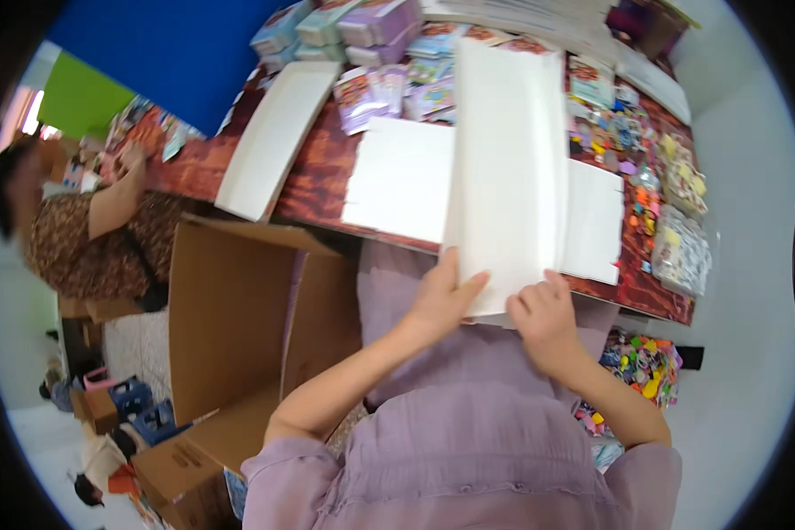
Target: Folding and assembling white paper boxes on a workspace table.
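A long white cardboard tray (512,159) with raised sides lies lengthwise over the table's front edge, its near end toward my body. My left hand (442,305) grips the left corner of that near end, thumb on the inside. At the right corner my right hand (546,322) has its fingers curled over the edge. White flat card (402,181) shows left of the tray, and more white card (594,221) shows on the right; the tray hides whether they are one piece. A second, shallow white tray (278,141) lies farther left on the table.
Stacked small packs (375,26) and loose purple packets (371,97) lie at the back. Colourful trinkets (614,132) and clear bags (680,252) fill the right side. An open cardboard box (230,309) stands left of me. A co-worker (97,230) is at the far left, near a blue panel (168,53).
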Tool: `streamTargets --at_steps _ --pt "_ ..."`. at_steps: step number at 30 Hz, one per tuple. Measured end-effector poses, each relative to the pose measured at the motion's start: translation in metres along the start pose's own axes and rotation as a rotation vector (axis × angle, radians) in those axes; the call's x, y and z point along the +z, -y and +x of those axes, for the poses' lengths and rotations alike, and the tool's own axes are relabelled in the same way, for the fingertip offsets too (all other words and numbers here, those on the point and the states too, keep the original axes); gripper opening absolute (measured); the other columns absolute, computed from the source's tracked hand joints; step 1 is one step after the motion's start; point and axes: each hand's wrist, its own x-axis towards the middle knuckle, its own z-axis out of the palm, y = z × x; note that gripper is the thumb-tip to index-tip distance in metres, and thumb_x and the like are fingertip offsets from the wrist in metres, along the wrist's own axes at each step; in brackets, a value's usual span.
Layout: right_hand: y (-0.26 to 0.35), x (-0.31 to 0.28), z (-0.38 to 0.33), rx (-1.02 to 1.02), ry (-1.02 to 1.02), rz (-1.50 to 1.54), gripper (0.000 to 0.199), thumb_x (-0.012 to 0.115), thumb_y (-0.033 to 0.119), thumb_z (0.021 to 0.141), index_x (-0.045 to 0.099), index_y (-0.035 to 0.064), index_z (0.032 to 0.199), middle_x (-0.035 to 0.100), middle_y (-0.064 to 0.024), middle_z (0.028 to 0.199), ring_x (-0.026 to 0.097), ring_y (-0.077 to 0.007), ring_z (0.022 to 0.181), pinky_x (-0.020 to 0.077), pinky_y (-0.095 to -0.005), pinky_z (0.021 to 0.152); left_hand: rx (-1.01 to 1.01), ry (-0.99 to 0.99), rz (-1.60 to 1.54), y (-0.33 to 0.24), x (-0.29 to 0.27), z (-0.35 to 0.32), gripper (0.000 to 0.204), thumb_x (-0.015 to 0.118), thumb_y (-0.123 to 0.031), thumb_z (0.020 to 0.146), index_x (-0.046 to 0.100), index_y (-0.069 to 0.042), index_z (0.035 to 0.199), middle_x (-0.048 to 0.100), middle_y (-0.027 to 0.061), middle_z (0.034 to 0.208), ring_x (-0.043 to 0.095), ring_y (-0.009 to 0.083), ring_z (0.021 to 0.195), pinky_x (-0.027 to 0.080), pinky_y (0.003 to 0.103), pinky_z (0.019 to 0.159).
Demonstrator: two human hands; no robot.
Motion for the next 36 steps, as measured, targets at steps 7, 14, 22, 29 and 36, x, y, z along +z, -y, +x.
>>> streamTargets --at_steps 7,14,22,29,36 --pt "0.020 -0.002 -0.029 -0.252 0.116 0.166 0.012 0.060 0.016 0.077 0.057 0.0102 0.087 0.056 -0.0041 0.085 0.058 -0.0212 0.080 0.0458 -0.0352 0.078 0.245 -0.080 0.389 -0.034 -0.049 0.089 0.046 0.066 -0.017 0.094 0.049 0.004 0.131 0.068 0.0249 0.109 0.069 0.0340 0.101 0.053 0.043 0.087" --pt "-0.037 -0.039 0.028 0.276 0.422 0.778 0.030 0.067 0.022 0.092 0.064 0.0045 0.116 0.064 -0.0091 0.098 0.063 -0.0248 0.089 0.0508 -0.0362 0.080 0.315 -0.205 0.768 -0.049 -0.040 0.138 0.044 0.061 -0.003 0.086 0.056 0.000 0.130 0.067 0.0204 0.112 0.066 0.0349 0.088 0.052 0.044 0.079" --pt "-0.148 0.034 0.123 0.622 -0.336 0.125 0.050 0.067 0.006 0.085 0.053 0.0017 0.133 0.062 -0.0171 0.109 0.064 -0.0327 0.095 0.0520 -0.0404 0.083 0.404 -0.138 0.678 -0.049 -0.022 0.160 0.043 0.057 0.000 0.083 0.058 0.001 0.127 0.066 0.0182 0.103 0.065 0.0338 0.082 0.050 0.043 0.075" --pt "-0.154 0.037 0.131 0.562 -0.402 0.278 0.034 0.057 -0.005 0.080 0.064 0.0020 0.113 0.065 -0.0135 0.093 0.064 -0.0315 0.087 0.0506 -0.0420 0.077 0.537 -0.085 0.777 -0.054 -0.025 0.182 0.026 0.061 -0.003 0.089 0.067 0.000 0.114 0.069 0.0153 0.094 0.066 0.0284 0.078 0.051 0.038 0.073" --pt "-0.163 0.013 0.132 0.491 0.026 0.338 0.008 0.061 0.001 0.082 0.067 0.0025 0.086 0.065 -0.0103 0.087 0.063 -0.0285 0.089 0.0477 -0.0414 0.083 0.694 0.128 0.979 -0.059 -0.029 0.176 0.013 0.062 -0.005 0.090 0.072 -0.001 0.098 0.071 0.0148 0.092 0.066 0.0339 0.090 0.051 0.042 0.082"
